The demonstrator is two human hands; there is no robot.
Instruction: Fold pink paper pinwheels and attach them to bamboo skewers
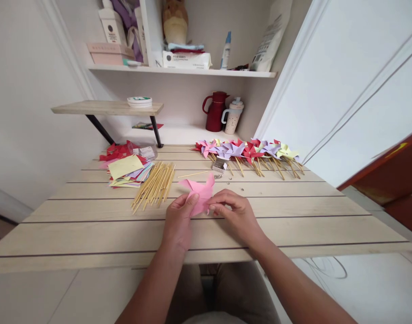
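Note:
A pink paper pinwheel (202, 191), partly folded, is held up between my hands over the near middle of the table. My left hand (180, 216) grips its left side, thumb pressed flat on the paper. At its lower right edge, the thumb and fingers of my right hand (234, 211) pinch a corner of the same paper. Whether a pin is between the right fingertips I cannot make out. Just beyond lie one loose wooden stick (192, 174), a small pile of metal pins (218, 177) and a small open box (219, 165).
Left of my hands lie a bundle of wooden sticks (155, 184) and stacked coloured paper (124, 167). Finished pinwheels (251, 150) on sticks lie in a row at the back right. A small raised shelf (104, 107) stands back left; a red jug (216, 111) and a tumbler (233, 118) stand behind.

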